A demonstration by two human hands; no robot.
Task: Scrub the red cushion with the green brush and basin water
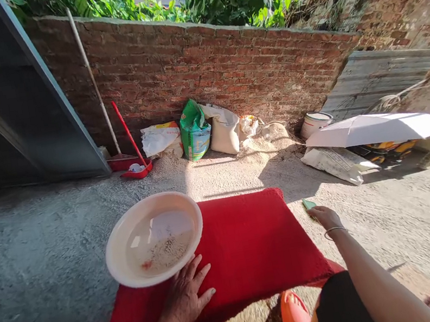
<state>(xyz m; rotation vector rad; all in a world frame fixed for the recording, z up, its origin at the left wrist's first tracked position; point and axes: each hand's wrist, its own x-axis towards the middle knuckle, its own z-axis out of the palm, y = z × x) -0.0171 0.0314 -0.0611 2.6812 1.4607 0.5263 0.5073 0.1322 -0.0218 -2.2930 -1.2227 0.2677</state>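
Note:
A pale pink basin [114,227] holds shallow water with grit and a small reddish patch in it. It rests on the left part of a red cloth [249,243] spread over a low surface. My left hand [185,292] lies with fingers spread on the cloth, against the near side of the basin. Out past the cloth's right edge, over the concrete, my right hand [325,215] is closed on a small flat green object [309,204]. Most of that object is covered by the fingers, so its kind is unclear.
Along the brick wall [258,71] stand a red dustpan [140,170], a green sack [194,131], a beige sack [225,131] and heaped sand [273,140]. To the right are a bucket [315,121] and an open umbrella [378,127]. An orange slipper [287,316] is below the cloth.

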